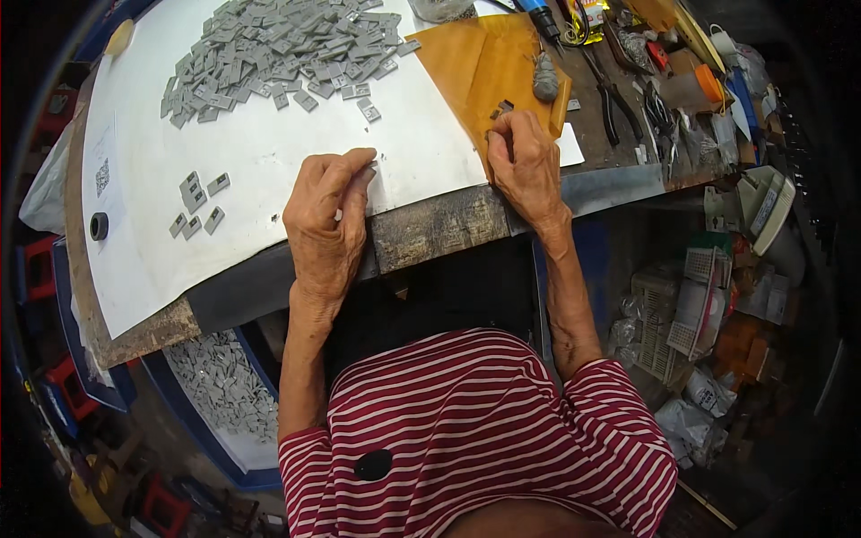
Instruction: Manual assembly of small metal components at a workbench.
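Note:
At the front edge of the white sheet (421, 152), my left hand (327, 211) is closed in a pinch. A sliver of a small grey piece shows at its fingertips, mostly hidden by them. My right hand (527, 166) pinches over the brown paper (457, 63), and what its fingers hold is too small to make out. Just beyond those fingers lie small dark pieces (504, 108). A large heap of flat grey rectangular pieces (278, 54) covers the far part of the sheet. Several similar pieces (193, 193) form a small group at the left.
Pliers (614, 99), a blue-handled tool (541, 18) and a grey lump (545, 79) lie at the right. A black ring (99, 226) rests on the left of the sheet. Below the table, a blue tray (256, 475) holds many grey pieces; plastic baskets (695, 300) stand lower right.

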A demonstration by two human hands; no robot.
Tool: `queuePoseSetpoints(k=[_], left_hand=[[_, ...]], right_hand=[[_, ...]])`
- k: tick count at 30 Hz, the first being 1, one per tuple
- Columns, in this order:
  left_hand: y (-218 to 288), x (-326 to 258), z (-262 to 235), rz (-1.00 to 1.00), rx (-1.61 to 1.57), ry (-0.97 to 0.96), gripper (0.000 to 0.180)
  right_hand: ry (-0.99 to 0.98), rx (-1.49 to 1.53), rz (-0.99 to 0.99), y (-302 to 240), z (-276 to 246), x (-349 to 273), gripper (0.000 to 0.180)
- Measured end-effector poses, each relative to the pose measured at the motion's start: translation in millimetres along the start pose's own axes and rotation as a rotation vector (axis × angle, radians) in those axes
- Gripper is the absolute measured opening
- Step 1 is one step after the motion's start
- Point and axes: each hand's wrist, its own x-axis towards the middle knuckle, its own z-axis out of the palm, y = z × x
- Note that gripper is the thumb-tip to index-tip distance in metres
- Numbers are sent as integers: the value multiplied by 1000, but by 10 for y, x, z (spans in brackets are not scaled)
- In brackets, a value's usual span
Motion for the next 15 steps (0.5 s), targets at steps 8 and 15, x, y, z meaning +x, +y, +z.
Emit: queuePoseSetpoints(k=[8, 15], left_hand=[[-2, -57, 25, -5, -44, -31, 21], [-3, -71, 43, 5, -68, -37, 22]], right_hand=[[15, 102, 76, 44, -33, -39, 9], [-32, 484, 367, 91, -124, -89, 5]])
